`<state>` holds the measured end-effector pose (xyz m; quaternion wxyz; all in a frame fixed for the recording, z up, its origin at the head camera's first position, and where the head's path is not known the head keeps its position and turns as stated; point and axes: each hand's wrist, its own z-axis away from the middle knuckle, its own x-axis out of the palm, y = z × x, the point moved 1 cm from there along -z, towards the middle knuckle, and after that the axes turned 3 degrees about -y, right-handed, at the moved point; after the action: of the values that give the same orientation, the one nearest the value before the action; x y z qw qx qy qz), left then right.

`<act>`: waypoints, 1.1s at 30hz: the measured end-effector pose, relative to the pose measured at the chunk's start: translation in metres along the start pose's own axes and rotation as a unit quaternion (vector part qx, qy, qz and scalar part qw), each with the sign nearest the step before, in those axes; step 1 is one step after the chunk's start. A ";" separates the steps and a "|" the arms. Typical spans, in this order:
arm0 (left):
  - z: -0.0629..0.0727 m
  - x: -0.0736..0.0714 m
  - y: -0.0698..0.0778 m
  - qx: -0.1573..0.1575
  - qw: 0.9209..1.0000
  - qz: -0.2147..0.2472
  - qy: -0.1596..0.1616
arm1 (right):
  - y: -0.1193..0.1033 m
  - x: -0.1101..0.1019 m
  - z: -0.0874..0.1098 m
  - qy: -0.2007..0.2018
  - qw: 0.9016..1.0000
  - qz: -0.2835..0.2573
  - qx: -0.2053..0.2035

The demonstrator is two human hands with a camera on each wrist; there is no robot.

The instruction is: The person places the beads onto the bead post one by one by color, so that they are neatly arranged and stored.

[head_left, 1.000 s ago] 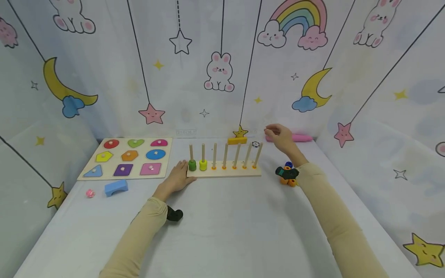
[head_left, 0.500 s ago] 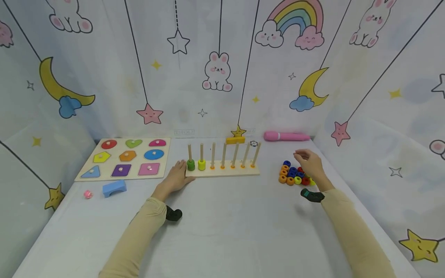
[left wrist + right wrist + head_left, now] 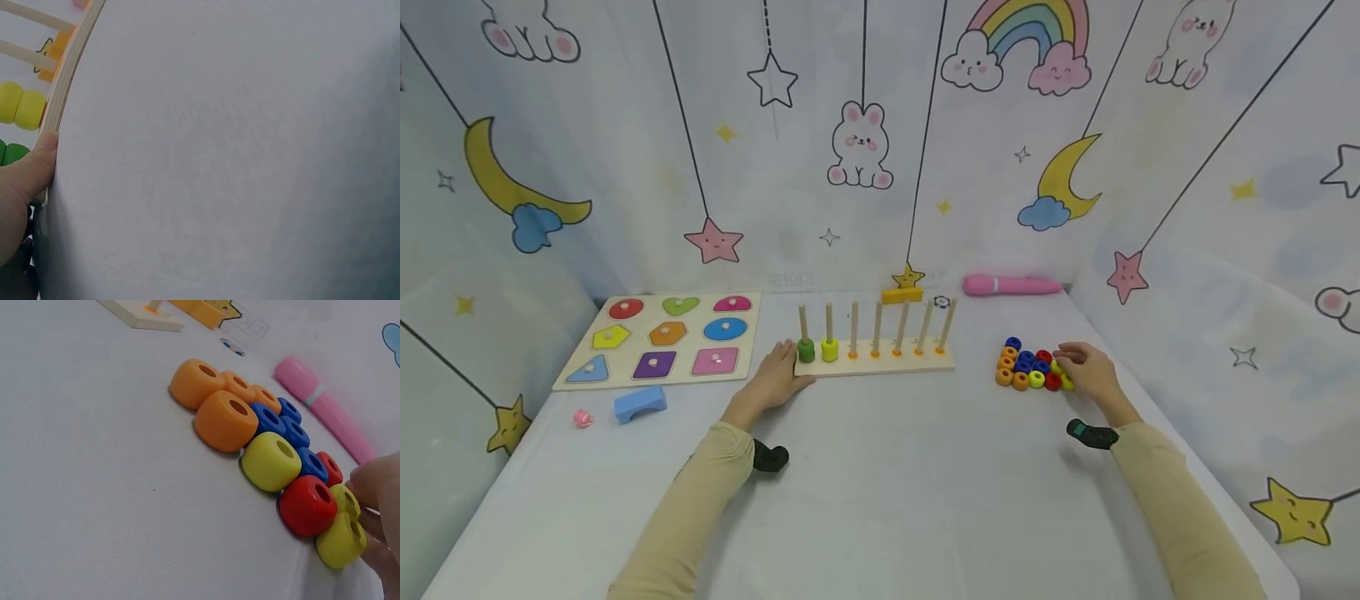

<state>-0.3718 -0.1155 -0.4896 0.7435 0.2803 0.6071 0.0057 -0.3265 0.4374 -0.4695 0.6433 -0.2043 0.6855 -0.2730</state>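
Observation:
My left hand [image 3: 772, 375] holds the left end of a wooden peg board [image 3: 880, 363] in the head view, its thumb [image 3: 40, 159] along the front edge in the left wrist view. Green beads [image 3: 806, 350] sit on the first peg and yellow beads [image 3: 829, 349] on the second; the other pegs stand bare. My right hand [image 3: 1093, 379] reaches down at the right end of a cluster of loose beads. Its fingertips are right at two yellow beads [image 3: 341, 540] in the right wrist view. Orange beads [image 3: 226, 422], blue beads [image 3: 269, 417] and a red bead [image 3: 307, 506] lie alongside.
A shape puzzle board [image 3: 658, 342] lies at the back left, with a blue arch block [image 3: 640, 404] and a small pink piece [image 3: 582, 418] before it. A pink pen-like object [image 3: 1011, 285] and a yellow block [image 3: 902, 296] lie along the back wall.
My right hand has come from near the pink object at the back, moving right and forward, then down to the yellow beads. The left hand stays on the peg board.

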 end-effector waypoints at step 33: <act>0.005 -0.008 0.005 -0.001 1.000 0.009 0.002 | -0.059 0.006 -0.033 0.088 0.995 -0.041 -0.018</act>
<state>-0.3672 -0.1161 -0.4798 0.7426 0.2849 0.6060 0.0137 -0.3643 0.3919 -0.4352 0.5649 -0.2188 0.7354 -0.3036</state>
